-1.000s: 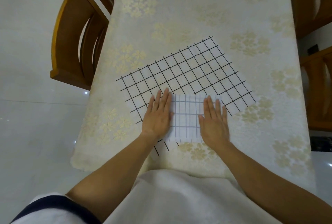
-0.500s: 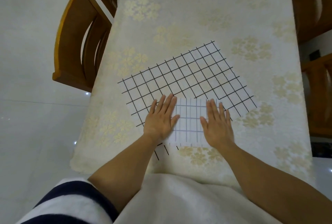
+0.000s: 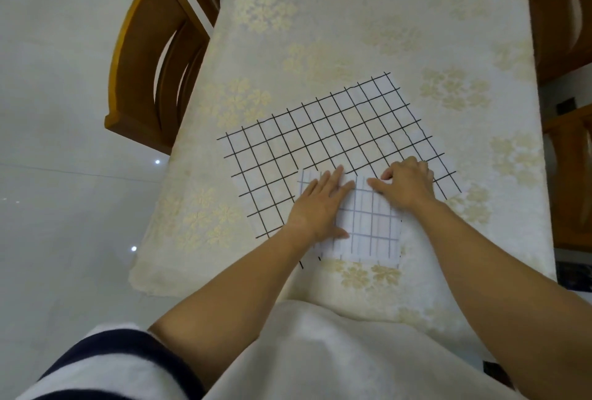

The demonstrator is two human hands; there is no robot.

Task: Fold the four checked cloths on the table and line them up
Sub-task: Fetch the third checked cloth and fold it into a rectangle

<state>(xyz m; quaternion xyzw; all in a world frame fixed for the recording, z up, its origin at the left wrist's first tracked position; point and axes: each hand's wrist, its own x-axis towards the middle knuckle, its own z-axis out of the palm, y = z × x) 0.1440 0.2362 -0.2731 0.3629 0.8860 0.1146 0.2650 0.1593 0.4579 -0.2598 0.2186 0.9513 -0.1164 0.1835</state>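
Nearby, at table (image 3: 448,287) edge: folded cloth (image 3: 374,226), pressed flat under left hand (image 3: 320,207), fingers straight; far edge seemingly pinched by curled right hand (image 3: 407,185). Beyond, partly underneath: open cloth (image 3: 320,130). Judged light, limp, prone to sliding; best pinched at corners.

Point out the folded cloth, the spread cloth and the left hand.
folded cloth (image 3: 374,229), head view, bare near-right part.
spread cloth (image 3: 320,130), head view, its open centre.
left hand (image 3: 320,207), head view, back of the hand.
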